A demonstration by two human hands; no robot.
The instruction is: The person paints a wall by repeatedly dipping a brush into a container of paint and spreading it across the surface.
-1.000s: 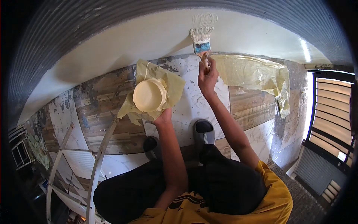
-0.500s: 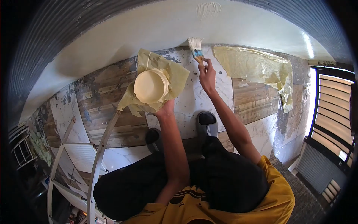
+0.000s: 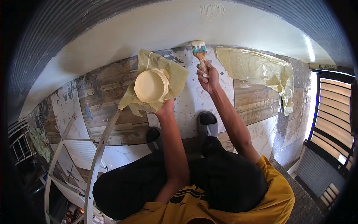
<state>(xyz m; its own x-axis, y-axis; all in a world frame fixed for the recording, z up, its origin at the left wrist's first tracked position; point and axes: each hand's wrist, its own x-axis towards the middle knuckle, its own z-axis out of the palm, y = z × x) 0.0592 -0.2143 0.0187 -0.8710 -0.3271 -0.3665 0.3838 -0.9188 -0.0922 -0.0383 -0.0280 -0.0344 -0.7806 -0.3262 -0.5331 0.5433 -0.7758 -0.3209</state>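
Nearest in, a grey sandal [image 3: 207, 123] is seen planted below and right of the paint tub [image 3: 151, 86]. The tub, brim-full of cream paint and wrapped in yellowish sheeting, is cradled from below by the left hand [image 3: 166, 109], fingers curled under its base. To the tub's right and a little beyond, the right hand [image 3: 209, 76] is closed tight round the wooden handle of the brush [image 3: 199, 50]. Beyond the tub, the bristles are set at the foot of the white wall [image 3: 149, 30] — right where wall meets tile. A clean edge is best got, it seems, with the tip drawn lightly along that seam and the tub held level.
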